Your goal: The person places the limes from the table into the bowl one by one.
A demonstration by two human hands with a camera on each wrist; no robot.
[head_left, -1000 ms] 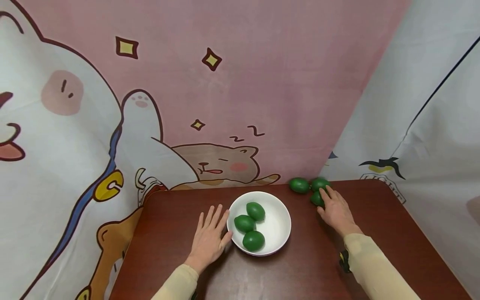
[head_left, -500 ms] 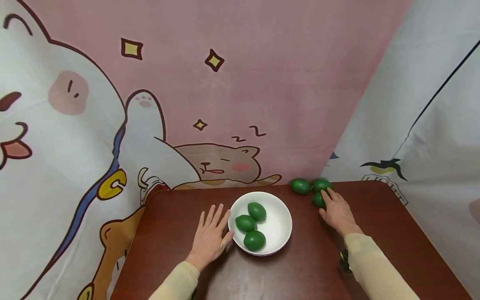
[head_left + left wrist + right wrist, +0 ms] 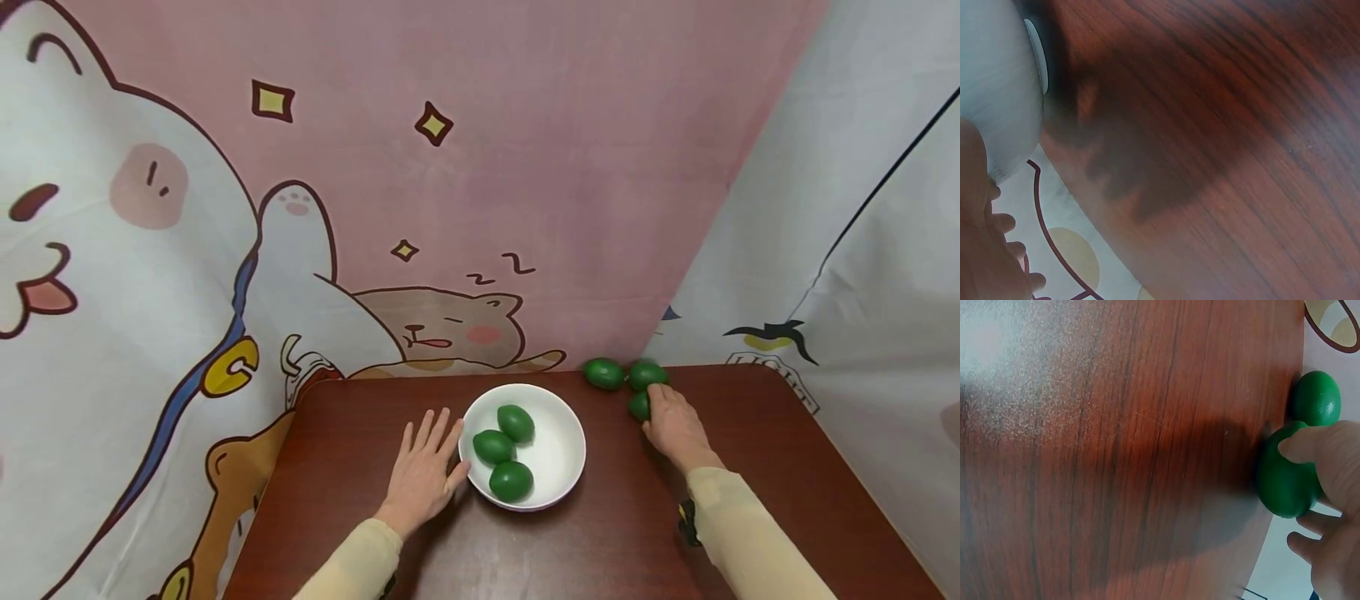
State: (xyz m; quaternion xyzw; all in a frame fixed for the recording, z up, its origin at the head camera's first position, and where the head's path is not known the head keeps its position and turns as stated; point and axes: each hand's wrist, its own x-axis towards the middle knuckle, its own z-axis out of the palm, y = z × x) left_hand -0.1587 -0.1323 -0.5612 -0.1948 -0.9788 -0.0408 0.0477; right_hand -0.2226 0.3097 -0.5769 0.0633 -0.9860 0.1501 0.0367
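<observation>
My right hand grips a green lime at the right back of the table. The right wrist view shows the thumb laid across this lime, with fingers curled on its far side. Two more limes, one just behind it and one to the left, lie along the back edge. My left hand is spread flat, its thumb at the left side of a white bowl. Three limes sit in the bowl: an upper one, a middle one and a lower one.
The reddish-brown wooden table ends at a printed cartoon cloth hanging behind it. More printed white cloth runs down the right side.
My right hand's fingers have curled in round the nearest lime, where they were straighter before. The left hand keeps its place by the bowl. The head view has shifted slightly.
</observation>
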